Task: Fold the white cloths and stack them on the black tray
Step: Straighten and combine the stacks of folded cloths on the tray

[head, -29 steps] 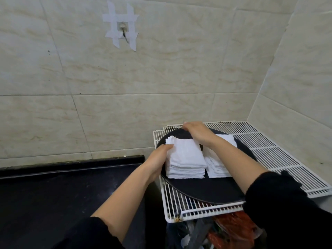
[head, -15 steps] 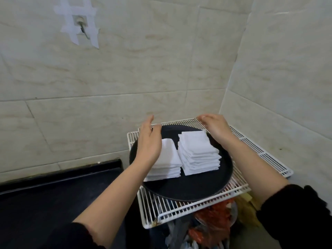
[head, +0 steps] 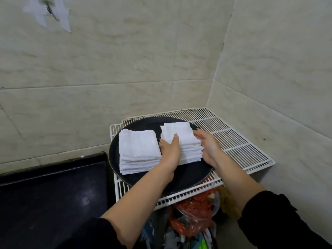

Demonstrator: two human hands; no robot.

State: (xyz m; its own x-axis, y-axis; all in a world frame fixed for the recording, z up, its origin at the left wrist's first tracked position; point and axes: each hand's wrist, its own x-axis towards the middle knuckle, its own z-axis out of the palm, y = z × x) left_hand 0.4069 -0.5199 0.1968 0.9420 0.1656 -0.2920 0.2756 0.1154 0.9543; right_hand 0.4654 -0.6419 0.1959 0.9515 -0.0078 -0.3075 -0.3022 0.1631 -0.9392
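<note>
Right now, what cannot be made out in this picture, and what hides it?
All in the head view:
- Sides of the right stack: covered by the left hand and right hand.
- Cloth count in either stack: layers too fine.
- Tray front rim: partly behind the left forearm.
- Bags under the rack: blurred, hidden by rack and arms.
- Taped fixture: blurred, cut by the top edge.

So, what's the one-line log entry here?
left hand: against right stack, left side | right hand: against its right side | left stack: alongside | black tray: holds both
</note>
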